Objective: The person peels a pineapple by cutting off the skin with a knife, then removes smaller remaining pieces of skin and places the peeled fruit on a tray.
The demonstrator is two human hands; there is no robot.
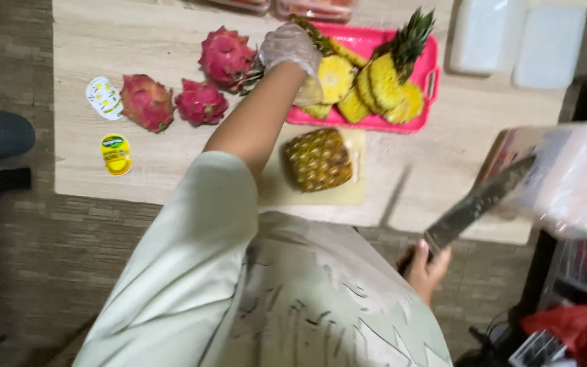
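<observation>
Gloved left hand point(290, 46) closed on yellow pineapple slice point(335, 77) at far pink plastic tray point(429, 75); bare right hand point(427, 266) gripping long steel knife point(480, 201) near right.

table point(137, 41): matt pale wood grain | tray point(375, 41): glossy pink plastic | knife point(477, 202): dull metal | glove point(290, 46): clear plastic

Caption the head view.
Gloved left hand places pineapple slices on pink tray; right hand holds knife.

pale wooden table point(443, 156) bearing a cutting board point(348, 194), a pink tray point(375, 122), three dragon fruits point(147, 102), two small lids point(116, 154) and white containers point(518, 41).
</observation>
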